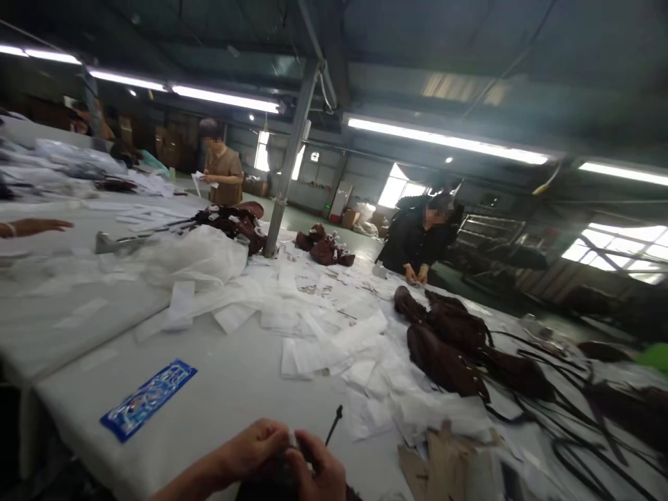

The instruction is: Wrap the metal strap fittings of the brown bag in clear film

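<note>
Near the bottom centre, my left hand (255, 445) and my right hand (318, 467) are close together, fingertips pinching a small white piece (291, 438) between them. Below them is a dark item, mostly cut off by the frame's bottom edge. A thin dark stick-like piece (335, 425) rises just behind my right hand. A blue printed packet (149, 399) lies on the white table (209, 390), left of my hands. White sheets (334, 341) are spread beyond them.
Dark brown leather bags (443, 355) with straps lie at the right. Brown card (451, 463) is near the front edge. A metal post (292, 160) stands at the table's middle. People (417, 236) work across the table; another person's hand (42, 226) reaches in at left.
</note>
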Tool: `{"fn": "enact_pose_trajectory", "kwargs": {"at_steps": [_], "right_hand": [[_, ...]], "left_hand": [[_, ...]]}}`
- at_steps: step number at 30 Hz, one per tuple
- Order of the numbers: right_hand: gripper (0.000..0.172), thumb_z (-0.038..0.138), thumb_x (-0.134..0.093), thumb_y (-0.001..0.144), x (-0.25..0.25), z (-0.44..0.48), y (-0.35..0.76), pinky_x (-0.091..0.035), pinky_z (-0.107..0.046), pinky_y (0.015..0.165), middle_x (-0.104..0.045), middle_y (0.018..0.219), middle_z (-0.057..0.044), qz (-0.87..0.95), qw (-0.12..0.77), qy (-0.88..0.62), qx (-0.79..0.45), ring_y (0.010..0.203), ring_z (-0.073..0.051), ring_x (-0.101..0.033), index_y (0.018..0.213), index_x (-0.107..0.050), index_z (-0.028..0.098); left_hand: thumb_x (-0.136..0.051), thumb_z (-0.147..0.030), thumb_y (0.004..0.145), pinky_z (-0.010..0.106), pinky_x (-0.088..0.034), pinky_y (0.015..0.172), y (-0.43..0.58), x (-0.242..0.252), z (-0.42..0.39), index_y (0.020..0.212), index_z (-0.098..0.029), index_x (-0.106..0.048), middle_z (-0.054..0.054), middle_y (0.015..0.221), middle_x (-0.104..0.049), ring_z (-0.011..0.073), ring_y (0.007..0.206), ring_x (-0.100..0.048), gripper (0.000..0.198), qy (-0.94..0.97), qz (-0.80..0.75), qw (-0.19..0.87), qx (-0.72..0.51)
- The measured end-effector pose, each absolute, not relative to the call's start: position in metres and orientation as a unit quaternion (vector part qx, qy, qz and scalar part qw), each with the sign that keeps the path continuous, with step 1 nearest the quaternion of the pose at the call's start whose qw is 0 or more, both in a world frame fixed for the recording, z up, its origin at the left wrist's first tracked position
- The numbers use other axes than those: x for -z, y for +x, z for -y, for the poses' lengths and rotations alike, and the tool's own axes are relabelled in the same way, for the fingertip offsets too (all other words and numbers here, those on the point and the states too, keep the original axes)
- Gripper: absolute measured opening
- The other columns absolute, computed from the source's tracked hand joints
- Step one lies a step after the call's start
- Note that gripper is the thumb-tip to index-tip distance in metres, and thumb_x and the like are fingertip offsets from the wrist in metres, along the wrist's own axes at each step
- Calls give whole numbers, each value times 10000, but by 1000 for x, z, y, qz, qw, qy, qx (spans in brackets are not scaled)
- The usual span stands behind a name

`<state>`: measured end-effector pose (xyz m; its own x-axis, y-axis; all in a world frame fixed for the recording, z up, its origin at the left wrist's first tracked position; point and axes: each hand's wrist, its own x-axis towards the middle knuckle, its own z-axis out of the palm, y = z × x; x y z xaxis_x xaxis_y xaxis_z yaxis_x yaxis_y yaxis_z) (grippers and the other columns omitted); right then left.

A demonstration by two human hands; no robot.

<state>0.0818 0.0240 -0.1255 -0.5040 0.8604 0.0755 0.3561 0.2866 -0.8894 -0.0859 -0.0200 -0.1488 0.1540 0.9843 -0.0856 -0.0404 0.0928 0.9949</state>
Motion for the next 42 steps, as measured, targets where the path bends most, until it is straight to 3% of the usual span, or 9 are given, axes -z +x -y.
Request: {"fn": "enact_pose_trajectory", "kwargs": {"at_steps": [4, 9, 16, 21, 28, 36, 42], "right_hand": [[482, 288, -683, 699, 107, -37, 86, -504, -346, 818, -715, 1005, -78, 757, 224, -317, -526, 913, -252, -653, 1164, -633, 174], [269, 190, -645, 734, 84, -42, 91, -436, -286, 740, -674, 840, -14, 863, 136, -262, -410, 808, -185, -610, 994, -703, 231], [209, 126, -598, 756, 107, -37, 81, -412, -264, 694, -624, 810, -40, 861, 189, -321, -346, 766, -177, -588, 942, -681, 172], [142, 199, -571, 803, 110, -34, 80, -423, -265, 688, -631, 807, -43, 851, 215, -320, -357, 756, -175, -589, 897, -676, 178], [257, 208, -627, 770, 91, -37, 88, -450, -291, 753, -693, 863, -44, 839, 193, -260, -437, 814, -192, -614, 1013, -708, 223], [177, 181, -620, 744, 84, -31, 83, -399, -249, 650, -649, 751, -16, 845, 179, -294, -408, 711, -159, -590, 875, -735, 205], [201, 190, -605, 739, 81, -29, 82, -413, -260, 675, -648, 763, -22, 845, 169, -275, -427, 744, -172, -604, 883, -743, 212]], "left_hand": [[-453, -649, 839, 219, -226, 437, -97, 138, 25, 702, -154, -531, -50, 537, -430, 79, 473, -332, 520, 528, -461, 574, -425], [-497, -612, 838, 215, -246, 455, -101, 129, 25, 742, -156, -559, -47, 578, -423, 88, 508, -335, 471, 556, -444, 588, -385], [-428, -606, 877, 227, -404, 610, -104, 129, 20, 929, -195, -585, -2, 804, -569, 127, 668, -496, 443, 573, -447, 581, -366], [-358, -646, 877, 219, -382, 506, -104, 134, 19, 950, -186, -555, -2, 740, -577, 118, 563, -481, 506, 566, -446, 595, -356], [-449, -632, 851, 222, -385, 552, -111, 135, 24, 867, -178, -565, -14, 714, -553, 126, 609, -476, 468, 576, -437, 589, -360], [-479, -669, 808, 231, -352, 540, -111, 134, 22, 770, -172, -561, -22, 660, -518, 123, 581, -438, 505, 570, -444, 588, -363], [-499, -652, 806, 226, -338, 530, -112, 131, 24, 729, -170, -557, -31, 631, -474, 116, 574, -412, 492, 565, -438, 595, -369]]}}
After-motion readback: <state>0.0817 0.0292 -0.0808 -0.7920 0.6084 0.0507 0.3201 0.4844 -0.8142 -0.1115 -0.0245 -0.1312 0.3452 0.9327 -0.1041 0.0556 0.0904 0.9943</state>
